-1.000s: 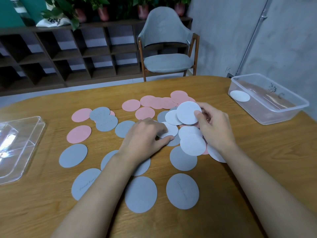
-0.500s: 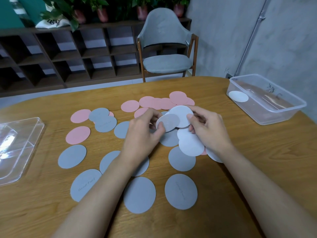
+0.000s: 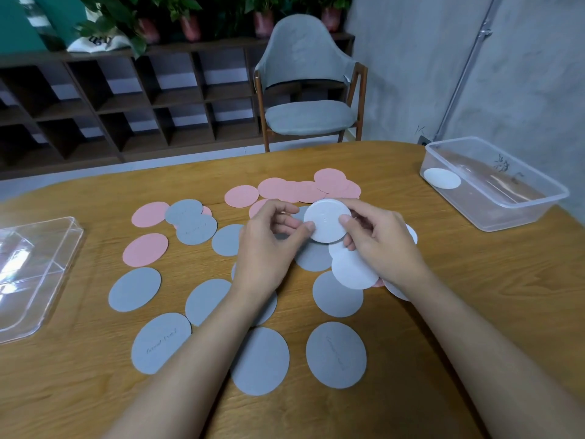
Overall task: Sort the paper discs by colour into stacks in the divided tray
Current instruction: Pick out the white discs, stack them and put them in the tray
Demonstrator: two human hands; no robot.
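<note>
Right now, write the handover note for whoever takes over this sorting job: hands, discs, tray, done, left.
Hands: the left hand pinches the left edge of a raised white disc; the right hand pinches its right edge.
Things: grey discs are spread over the near table, pink discs overlap at the far side, and loose white discs lie under the right hand. The divided tray is at the left edge. The clear tub on the right holds a lone white disc.
Done: no sorted stack shows in the tray.
Left: gather each colour and stack it in the tray.
</note>
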